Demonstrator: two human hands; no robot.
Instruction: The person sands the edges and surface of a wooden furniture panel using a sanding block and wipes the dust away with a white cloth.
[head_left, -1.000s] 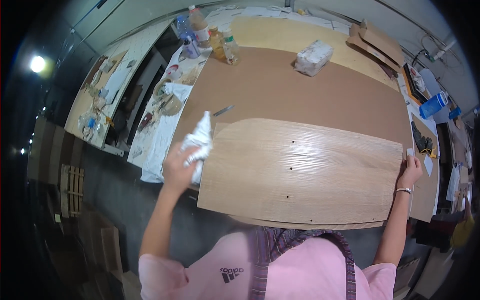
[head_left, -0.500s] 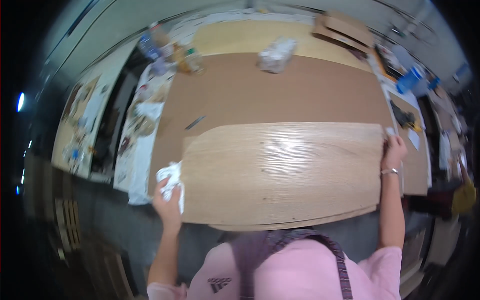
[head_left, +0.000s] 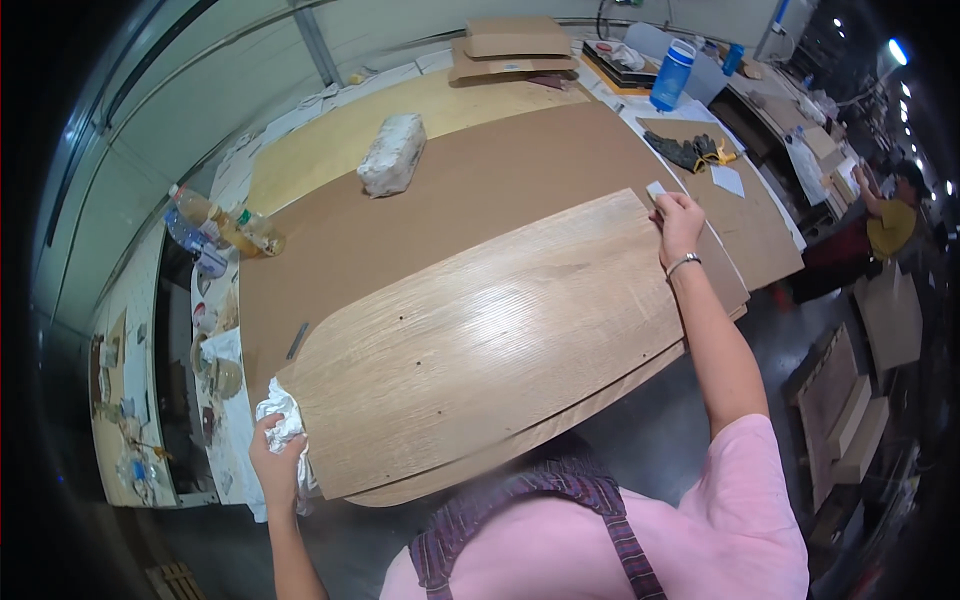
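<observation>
A wood-grain panel [head_left: 520, 330] with one rounded far corner and a few small dark holes lies in front of me, slanting up to the right. Under its near edge another panel [head_left: 540, 430] sticks out. At the left end, my left hand [head_left: 279, 462] is closed around a crumpled white rag [head_left: 281, 407], pressed against the panel's edge. My right hand [head_left: 680, 226] is at the far right corner, fingers closed in a pinch. A small whitish piece [head_left: 655, 190] pokes out past its fingertips; the rest of it is hidden.
A brown sheet [head_left: 480, 170] covers the table. On it are a wrapped white block [head_left: 392, 155] and a thin grey strip [head_left: 297, 340]. Bottles [head_left: 215, 218] stand far left. Cardboard [head_left: 515, 40], a blue bottle [head_left: 673, 75] and a dark glove [head_left: 685, 150] lie beyond. Another person [head_left: 885, 225] is at right.
My view has turned to the right, so the panel now appears slanted. Both hands stay at the panel's two ends, the left with the rag.
</observation>
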